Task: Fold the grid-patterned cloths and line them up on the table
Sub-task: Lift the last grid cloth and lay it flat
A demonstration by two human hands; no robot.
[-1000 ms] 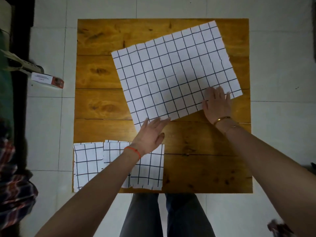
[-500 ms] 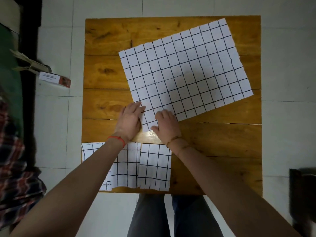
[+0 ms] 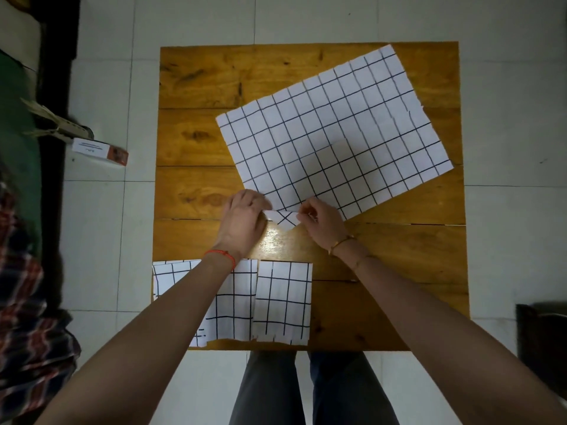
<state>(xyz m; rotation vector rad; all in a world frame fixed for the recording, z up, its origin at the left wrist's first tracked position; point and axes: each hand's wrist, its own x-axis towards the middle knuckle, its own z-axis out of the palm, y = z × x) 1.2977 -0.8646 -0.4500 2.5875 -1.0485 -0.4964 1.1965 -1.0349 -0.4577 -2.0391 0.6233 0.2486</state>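
Both hands meet at the near corner of the open grid cloth (image 3: 334, 136), just below the middle of the frame. Left hand (image 3: 244, 220) is curled with its fingers pinched onto the cloth edge; right hand (image 3: 322, 222) pinches the same corner from the other side, and the small triangle of cloth between them is lifted off the wooden table (image 3: 199, 87). How much cloth lies under either palm is hidden by the knuckles.

That cloth lies spread and skewed across the centre and upper right of the table, its far corner near the top right edge. Along the lower left edge sit two folded grid cloths side by side: the left folded cloth (image 3: 236, 302) is largely covered by the left forearm, so its full outline cannot be made out, and the right folded cloth (image 3: 283, 302) lies just beside it, fully visible, its fringed edge at the table's near rim.

A small box (image 3: 99, 150) lies on the floor at left.
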